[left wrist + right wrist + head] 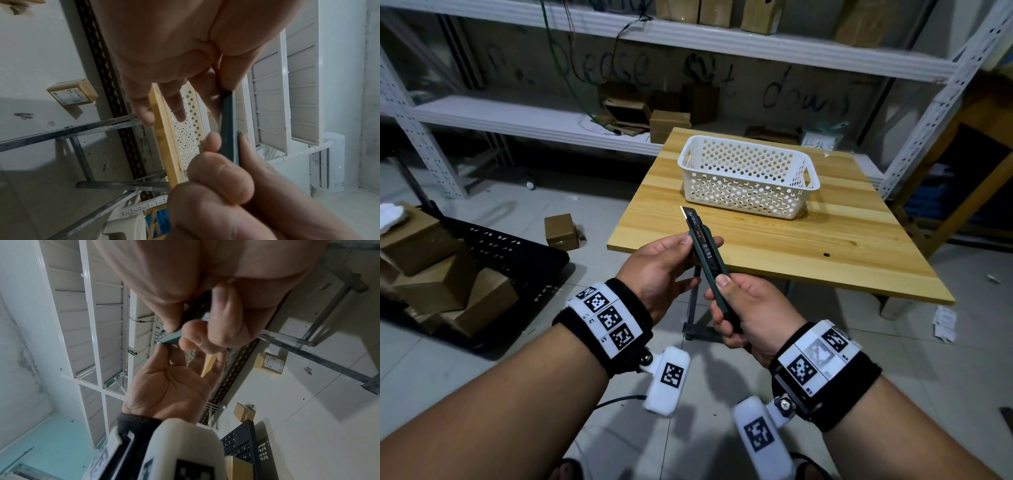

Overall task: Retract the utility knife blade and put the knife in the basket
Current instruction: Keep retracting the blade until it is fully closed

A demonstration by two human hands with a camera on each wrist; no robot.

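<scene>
A dark green utility knife is held in the air in front of the wooden table, its blade sticking out toward the far left. My right hand grips the handle's rear end, with the thumb lying on top of the body. My left hand pinches the knife's front part between thumb and fingers. The knife body shows between both hands in the left wrist view, and its end in the right wrist view. An empty white perforated basket stands on the table beyond the knife.
Metal shelving with cardboard boxes runs behind the table. On the floor at left lie a black perforated crate and several cardboard boxes. A small box sits near the table's left corner.
</scene>
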